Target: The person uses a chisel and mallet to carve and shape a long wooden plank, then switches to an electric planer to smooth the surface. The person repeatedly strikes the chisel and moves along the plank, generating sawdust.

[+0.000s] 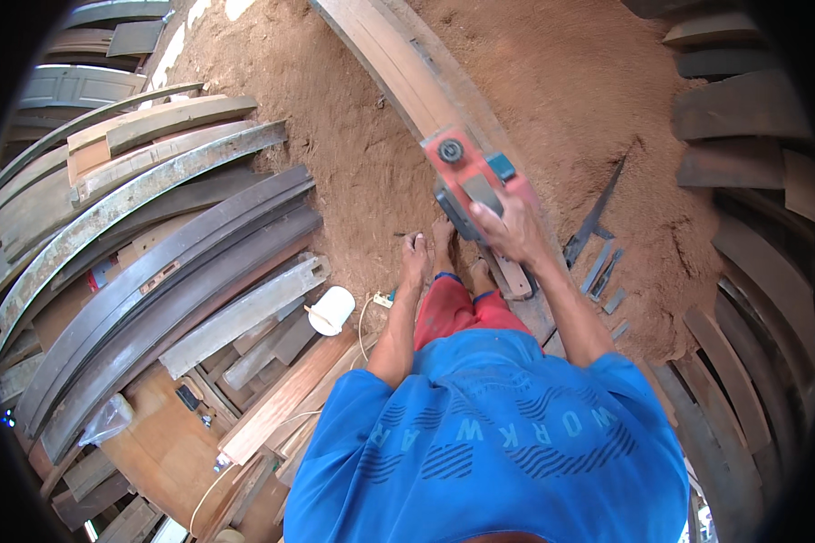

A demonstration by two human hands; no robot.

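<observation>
My right hand is wrapped round the handle of a red electric planer with a black front knob. Beneath the planer runs a long reddish-brown wooden plank, stretching away to the far side; the tool hides part of it. My left hand hangs to the left of the planer, apart from it, fingers curled closed. A small dark thing shows by those fingertips, and I cannot tell whether it is held.
Stacked boards fill the left side, and more timber lines the right. A white bucket stands left of my legs near a pale cable. Dark tools lie on the sawdust at right.
</observation>
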